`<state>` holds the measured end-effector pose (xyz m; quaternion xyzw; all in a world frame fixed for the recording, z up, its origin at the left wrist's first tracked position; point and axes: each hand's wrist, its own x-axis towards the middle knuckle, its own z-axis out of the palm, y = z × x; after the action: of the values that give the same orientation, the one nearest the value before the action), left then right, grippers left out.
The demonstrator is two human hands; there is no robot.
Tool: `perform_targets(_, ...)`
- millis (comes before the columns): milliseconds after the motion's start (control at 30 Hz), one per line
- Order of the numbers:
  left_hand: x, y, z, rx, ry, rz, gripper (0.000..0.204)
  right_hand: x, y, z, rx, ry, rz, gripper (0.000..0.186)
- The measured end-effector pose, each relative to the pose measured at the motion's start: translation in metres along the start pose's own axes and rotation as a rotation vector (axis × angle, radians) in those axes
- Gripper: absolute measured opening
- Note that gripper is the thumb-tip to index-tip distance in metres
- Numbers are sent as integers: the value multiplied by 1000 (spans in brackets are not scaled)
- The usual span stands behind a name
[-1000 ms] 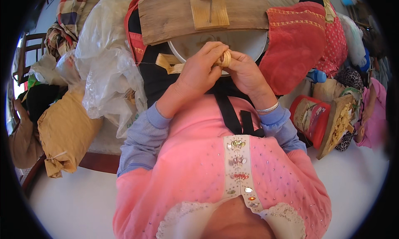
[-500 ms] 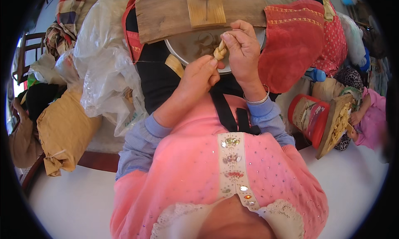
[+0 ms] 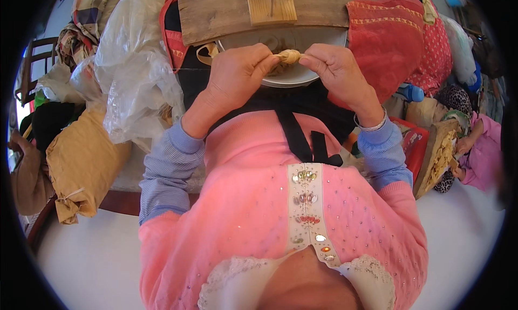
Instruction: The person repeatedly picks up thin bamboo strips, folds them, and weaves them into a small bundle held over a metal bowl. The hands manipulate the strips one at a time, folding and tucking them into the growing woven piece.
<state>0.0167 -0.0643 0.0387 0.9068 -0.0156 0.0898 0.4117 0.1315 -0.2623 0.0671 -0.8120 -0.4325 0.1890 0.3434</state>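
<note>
"What are the two hands doing?"

"The left grip (image 3: 237, 72) has its thumb and finger pressed together, pinching one end of a yellow knot (image 3: 290, 56). The right grip (image 3: 339, 71) pinches the other end."

"So where is the knot?"

"Right between the two grips, up above a pale round bowl (image 3: 291, 84). It is fat in the middle and looks twisty."

"What is past the grips?"

"A wide brown board (image 3: 216, 16) lies across the far part of the bowl. A smaller, lighter piece of wood (image 3: 280, 13) sits on it."

"And at the sides?"

"A bit of pale strip (image 3: 212, 49) curls just left of the left grip. Farther left is a big clear plastic bag (image 3: 135, 102). A red cloth (image 3: 380, 48) is near the right grip, on its right."
</note>
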Motion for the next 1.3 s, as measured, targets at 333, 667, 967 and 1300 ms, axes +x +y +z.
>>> perform_targets(333, 16, 5, 10, -350, -185, -11, 25, 15, -31, -5, -591, -140, -226, 20)
perform_targets(667, 30, -15, -4, -868, -423, -319, 26, 18, -9, -25, 398, -248, 259, 14)
perform_targets(967, 75, -54, -20, -578, -83, -284, 17, 65, 24, 3, 327, 230, 140, 16)
perform_targets(1300, 97, -78, -3, -231, 47, -300, 15, 89, 59, 6, -71, 197, 130, 22)
